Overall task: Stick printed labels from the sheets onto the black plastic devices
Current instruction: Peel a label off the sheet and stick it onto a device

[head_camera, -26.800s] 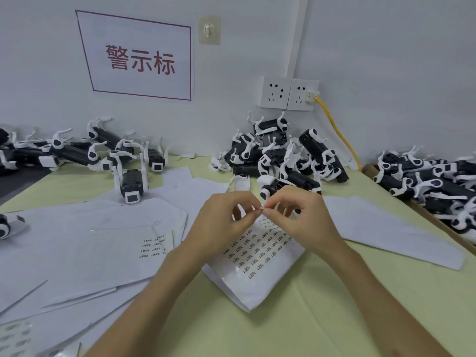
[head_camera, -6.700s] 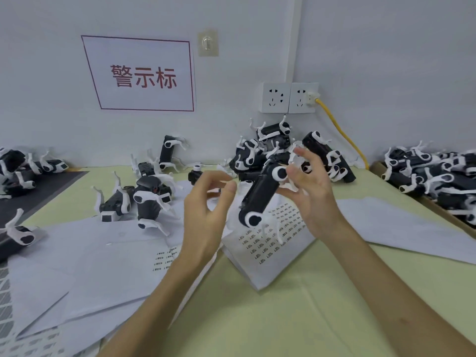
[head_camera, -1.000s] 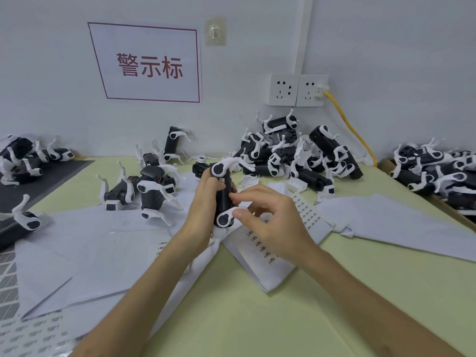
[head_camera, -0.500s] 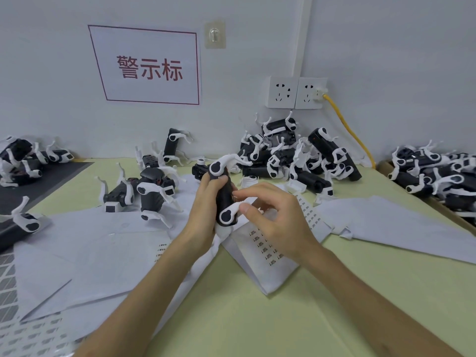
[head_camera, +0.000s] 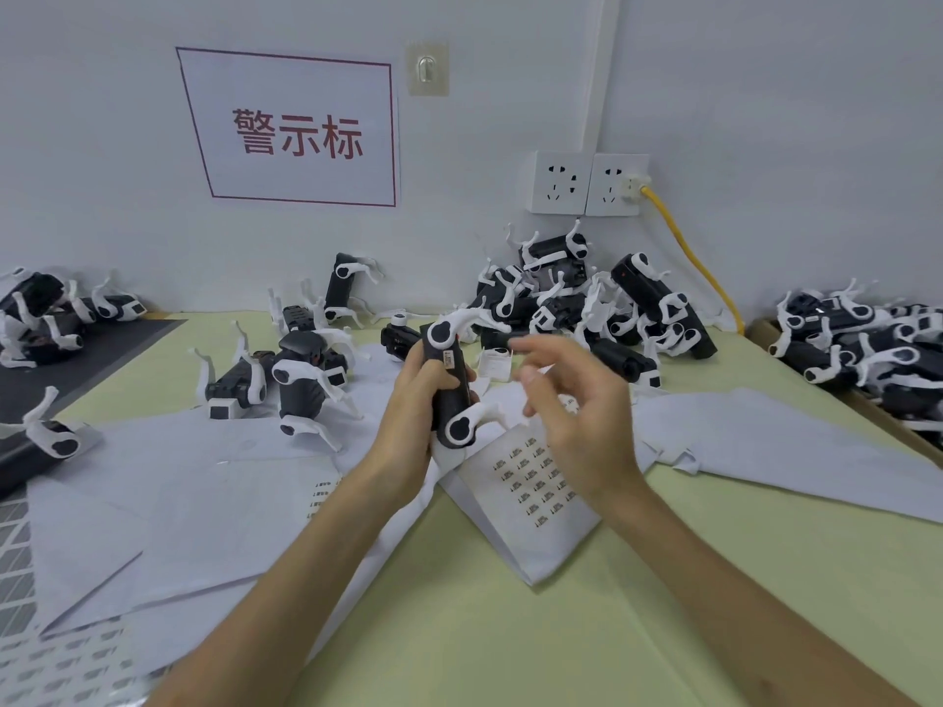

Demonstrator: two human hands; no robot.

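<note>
— Black plastic with white legs: that is the device (head_camera: 449, 400) I grip in my left hand (head_camera: 411, 405). It stands upright above the table (head_camera: 510, 630), with my fingers curled round its body.

— Is there a label on it?

— Yes, a small printed label (head_camera: 450, 359) sits high on the front, just under the upper white leg joint.

— And your other hand?

— My right hand (head_camera: 576, 421) hovers just beside the device, not touching it. The fingers are loosely spread and half bent, pinching nothing that I can make out. The fingertips are blurred.

— What does it cover?

— Part of the label sheet (head_camera: 530, 497), which lies on the table below my right wrist and has rows of small labels on it. My left forearm crosses the white paper sheets (head_camera: 178, 502) spread to the left.

— What else is about?

— A heap of devices (head_camera: 587, 308) leans against the wall behind my hands. Above it are two wall sockets (head_camera: 587, 183), with a yellow cable (head_camera: 689, 257) plugged into the right one. A few loose devices (head_camera: 286, 380) stand left of my left hand. A far-left cluster (head_camera: 41, 318) lies partly on a dark mat (head_camera: 76, 364), and a right-hand stack (head_camera: 867, 344) fills the right edge. A sign with red characters (head_camera: 296, 130) hangs on the wall.
</note>
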